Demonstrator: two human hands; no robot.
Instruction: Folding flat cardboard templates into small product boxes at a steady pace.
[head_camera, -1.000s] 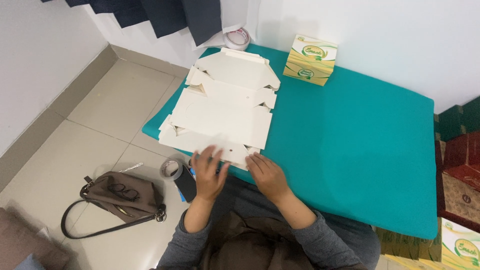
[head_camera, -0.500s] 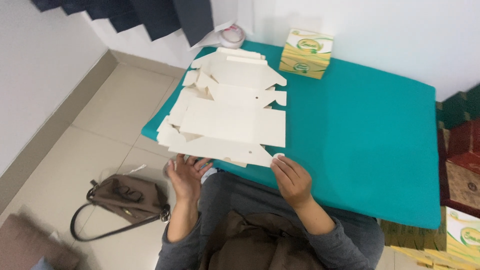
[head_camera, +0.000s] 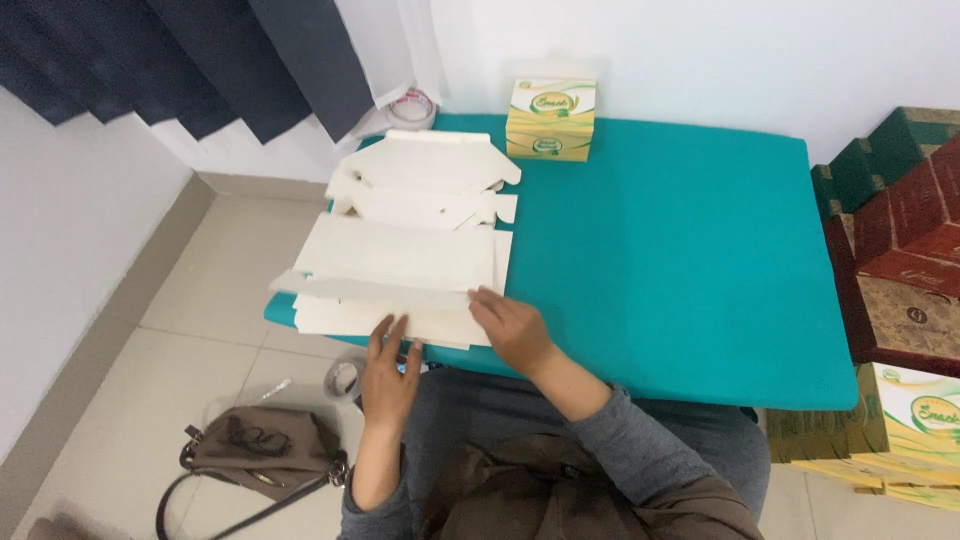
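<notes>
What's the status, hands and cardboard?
Left hand and right hand flat on near edge of flat white cardboard box blanks, on teal table. Nothing in the way.

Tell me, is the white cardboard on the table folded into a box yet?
Not yet. The white cardboard blank lies spread flat; both hands touch its near edge.

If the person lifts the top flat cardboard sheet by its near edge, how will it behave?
The flat cardboard sheet looks thin and creased, so it would probably bend along its folds. It seems light. Lying on a loose stack on the teal table, it may slide when pushed.
</notes>
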